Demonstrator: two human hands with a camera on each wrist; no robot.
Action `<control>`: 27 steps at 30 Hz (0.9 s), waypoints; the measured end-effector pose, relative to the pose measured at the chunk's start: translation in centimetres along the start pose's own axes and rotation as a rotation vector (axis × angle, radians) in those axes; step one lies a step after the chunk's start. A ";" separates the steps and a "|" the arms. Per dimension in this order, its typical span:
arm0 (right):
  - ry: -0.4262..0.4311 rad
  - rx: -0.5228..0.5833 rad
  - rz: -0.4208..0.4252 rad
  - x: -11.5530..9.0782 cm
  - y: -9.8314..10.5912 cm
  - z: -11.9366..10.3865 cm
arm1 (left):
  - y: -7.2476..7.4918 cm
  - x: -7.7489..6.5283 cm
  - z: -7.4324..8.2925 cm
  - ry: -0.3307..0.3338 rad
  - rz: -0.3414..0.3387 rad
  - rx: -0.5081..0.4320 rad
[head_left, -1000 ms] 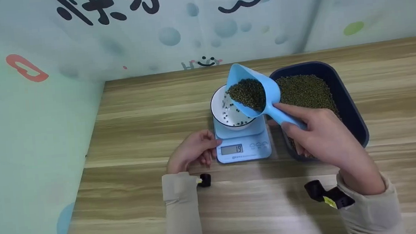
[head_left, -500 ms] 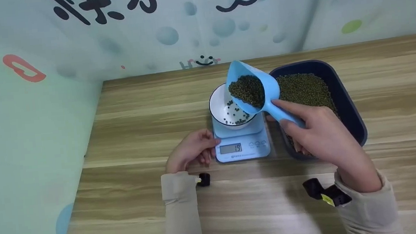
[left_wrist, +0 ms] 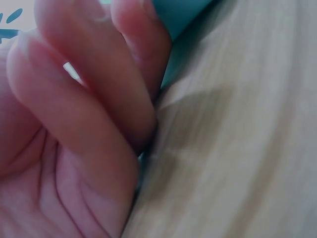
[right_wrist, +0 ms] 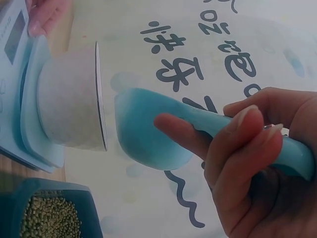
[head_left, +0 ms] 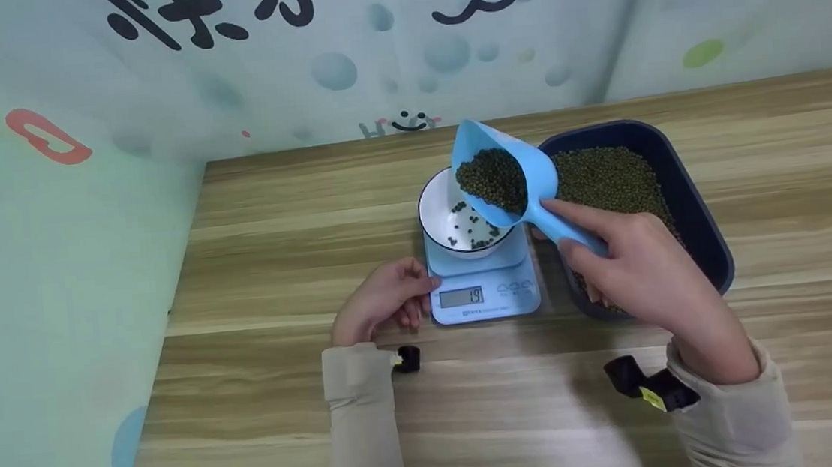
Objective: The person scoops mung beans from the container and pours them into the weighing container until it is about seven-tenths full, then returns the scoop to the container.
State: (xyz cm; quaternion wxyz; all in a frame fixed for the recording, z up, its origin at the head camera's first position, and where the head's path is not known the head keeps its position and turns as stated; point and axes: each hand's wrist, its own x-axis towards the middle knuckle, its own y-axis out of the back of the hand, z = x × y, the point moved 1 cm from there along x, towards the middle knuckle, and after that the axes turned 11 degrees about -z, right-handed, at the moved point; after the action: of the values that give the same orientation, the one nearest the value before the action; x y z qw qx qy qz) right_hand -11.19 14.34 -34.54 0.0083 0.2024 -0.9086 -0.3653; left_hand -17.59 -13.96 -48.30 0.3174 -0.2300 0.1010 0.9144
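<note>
On the scale (head_left: 501, 303) stands a white bowl (head_left: 438, 213) with some beans (head_left: 479, 244). Above the scale is the loaded scoop (head_left: 540, 176), its handle grasped by the right hand (head_left: 641, 266). The left hand (head_left: 383, 300) touches the scale's left edge; whether it grips, I cannot tell. Right of the scale stands the tub (head_left: 707, 230)

I face a brown, streaked wood-grain tabletop (head_left: 260, 255). Behind the tabletop: a pale blue wall (head_left: 283, 87) with bold black lettering (head_left: 191, 9). Left of the tabletop: a pale green wall (head_left: 37, 297).
</note>
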 end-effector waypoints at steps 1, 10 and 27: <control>-0.001 0.000 -0.001 0.0 0.0 0.0 | 0.0 0.0 0.0 0.002 0.000 -0.002; 0.010 -0.022 0.004 0.0 0.0 0.1 | 0.0 0.0 0.0 0.002 -0.003 -0.014; 0.025 -0.038 0.029 -0.1 0.2 0.1 | 0.0 0.0 0.0 -0.002 -0.001 0.000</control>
State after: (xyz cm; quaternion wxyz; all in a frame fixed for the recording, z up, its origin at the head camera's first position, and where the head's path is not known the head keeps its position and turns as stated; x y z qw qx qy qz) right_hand -11.19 14.53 -34.49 0.0287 0.1935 -0.9041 -0.3800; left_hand -17.58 -13.97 -48.35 0.3180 -0.2293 0.1005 0.9144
